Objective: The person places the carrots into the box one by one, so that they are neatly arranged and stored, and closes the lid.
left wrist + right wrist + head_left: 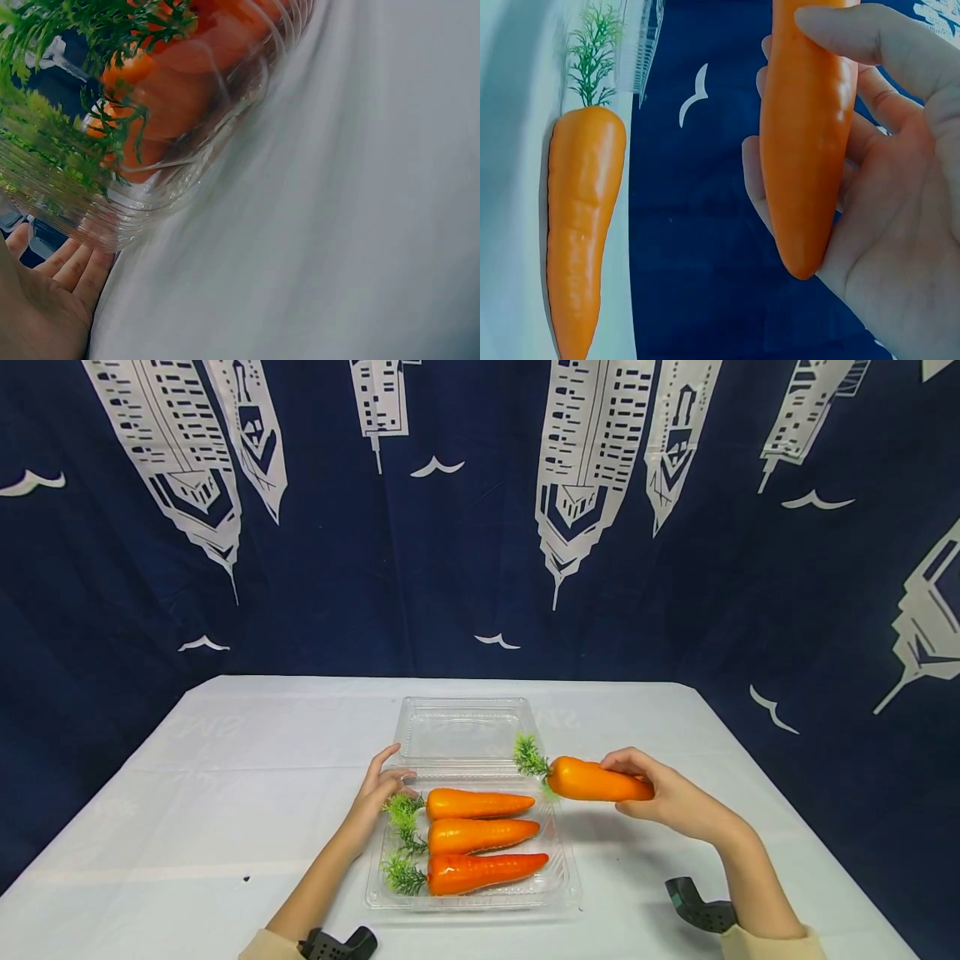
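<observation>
Three orange toy carrots (480, 837) with green leafy tops lie side by side in a clear plastic box (564, 872), tips to the right. Its hinged lid (465, 731) lies folded back behind it. My right hand (671, 789) grips a fourth carrot (592, 779) near its tip, above the box's right back corner, leaves pointing left. In the right wrist view, thumb and fingers wrap this carrot (808, 150). My left hand (378, 793) rests at the box's left back edge, fingers extended. The left wrist view shows those fingers (79, 274) against the box wall.
A white-covered table (225, 827) lies under everything, with a small dark speck (246, 878) on the left. Behind hangs a dark blue cloth (450, 568) with white building prints. In the right wrist view, another carrot (585, 217) lies on a pale surface.
</observation>
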### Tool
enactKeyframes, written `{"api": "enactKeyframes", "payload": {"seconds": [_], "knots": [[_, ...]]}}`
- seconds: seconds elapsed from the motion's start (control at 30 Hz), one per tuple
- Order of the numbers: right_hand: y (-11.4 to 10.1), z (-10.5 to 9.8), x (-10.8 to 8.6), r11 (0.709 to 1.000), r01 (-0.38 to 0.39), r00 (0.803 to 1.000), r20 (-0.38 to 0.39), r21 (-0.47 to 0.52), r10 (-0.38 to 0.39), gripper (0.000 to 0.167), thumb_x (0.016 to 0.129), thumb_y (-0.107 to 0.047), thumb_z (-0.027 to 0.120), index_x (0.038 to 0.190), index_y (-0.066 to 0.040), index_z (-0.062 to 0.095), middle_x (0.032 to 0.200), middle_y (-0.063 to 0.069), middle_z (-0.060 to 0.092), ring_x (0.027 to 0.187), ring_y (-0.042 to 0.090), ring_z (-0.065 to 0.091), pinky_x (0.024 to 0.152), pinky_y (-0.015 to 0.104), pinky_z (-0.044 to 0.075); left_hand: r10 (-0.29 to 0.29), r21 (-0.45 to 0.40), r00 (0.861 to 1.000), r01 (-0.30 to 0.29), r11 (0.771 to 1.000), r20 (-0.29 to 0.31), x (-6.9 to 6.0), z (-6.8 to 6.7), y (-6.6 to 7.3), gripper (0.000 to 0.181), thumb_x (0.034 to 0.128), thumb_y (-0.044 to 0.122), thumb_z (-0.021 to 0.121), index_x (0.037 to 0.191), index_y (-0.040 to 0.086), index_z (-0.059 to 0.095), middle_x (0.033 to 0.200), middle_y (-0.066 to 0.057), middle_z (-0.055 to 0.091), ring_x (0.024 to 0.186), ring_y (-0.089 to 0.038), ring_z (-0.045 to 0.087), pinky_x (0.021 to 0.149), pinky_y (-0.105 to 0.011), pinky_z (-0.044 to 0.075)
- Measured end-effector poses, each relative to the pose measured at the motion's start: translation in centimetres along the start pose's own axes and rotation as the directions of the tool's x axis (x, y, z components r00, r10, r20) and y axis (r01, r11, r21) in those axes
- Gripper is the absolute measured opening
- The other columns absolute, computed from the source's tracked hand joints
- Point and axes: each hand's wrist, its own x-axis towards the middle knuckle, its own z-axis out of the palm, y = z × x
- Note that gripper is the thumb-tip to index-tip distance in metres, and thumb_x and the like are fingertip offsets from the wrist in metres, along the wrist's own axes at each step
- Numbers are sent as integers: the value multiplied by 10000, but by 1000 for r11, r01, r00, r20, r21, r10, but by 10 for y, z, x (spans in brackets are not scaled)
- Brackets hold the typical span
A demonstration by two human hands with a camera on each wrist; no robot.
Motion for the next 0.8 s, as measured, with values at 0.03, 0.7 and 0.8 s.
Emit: {"api": "enactKeyframes", "payload": {"seconds": [0.03,0.7,0.8], "knots": [[0,1,0,1000,0,1000,-1,1,0,405,798,-65,618,1172,-101,468,1147,114,521,948,108,520,817,176,463,0,0,1000,0,1000,0,0,0,0,602,846,65,374,1410,195,211,1233,-220,521,843,-154,633,920,-326,299],[-6,14,10,999,26,999,-32,-25,-27,400,805,-49,609,1172,-141,480,1136,75,547,952,111,539,828,169,463,-6,-1,1000,6,1000,-3,0,0,1,605,847,76,382,1412,208,210,1255,-213,510,846,-143,630,888,-315,302],[-6,16,11,999,29,999,-43,-42,-31,399,803,-54,614,1166,-152,482,1139,62,552,950,116,543,826,175,465,-7,-2,1000,7,1000,-2,0,0,1,603,850,78,383,1412,208,208,1260,-212,507,846,-139,628,883,-318,303]]}}
